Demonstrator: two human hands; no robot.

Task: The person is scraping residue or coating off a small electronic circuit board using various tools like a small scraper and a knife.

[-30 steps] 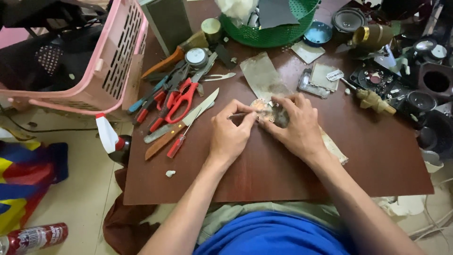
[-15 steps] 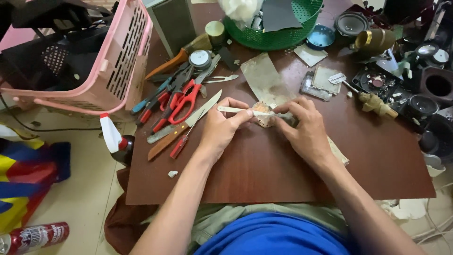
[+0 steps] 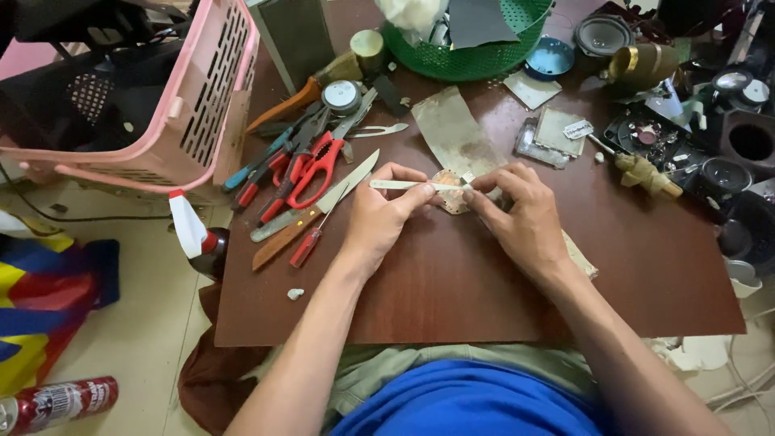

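**Thin pale tool brought onto the small brown part, both hands closed in on it**

Change since the earlier views: a second ago both hands sat cupped together over the small part, no tool visible between them. Half a second ago a thin pale strip appears in the left fingers. Now the left hand (image 3: 386, 211) holds that pale flat tool (image 3: 408, 185) level, its tip reaching right to the small brown disc-like part (image 3: 450, 192) on the brown board (image 3: 452, 299). Judgement: the work has passed from handling the part bare-handed to working on it with a tool; the part itself has barely shifted on the board.

Left hand: fingers curled, thumb and forefinger pinched on the tool near its middle. Closed grip, not a fist.

Right hand (image 3: 523, 220): fingers bent down, fingertips pressing on the right edge of the part where the tool tip meets it. It steadies the part; whether it pinches the part or only presses on it cannot be told, since the fingers cover that edge.

Part location: on the board, centre, between the two hands, lying partly over a worn grey sheet (image 3: 456, 133).

Nearby, untouched: red-handled scissors (image 3: 316, 166), a long knife (image 3: 313, 198) and a small red screwdriver (image 3: 311, 242) left of the left hand; pink basket (image 3: 173, 97) far left; green basket (image 3: 484, 50) at the top.
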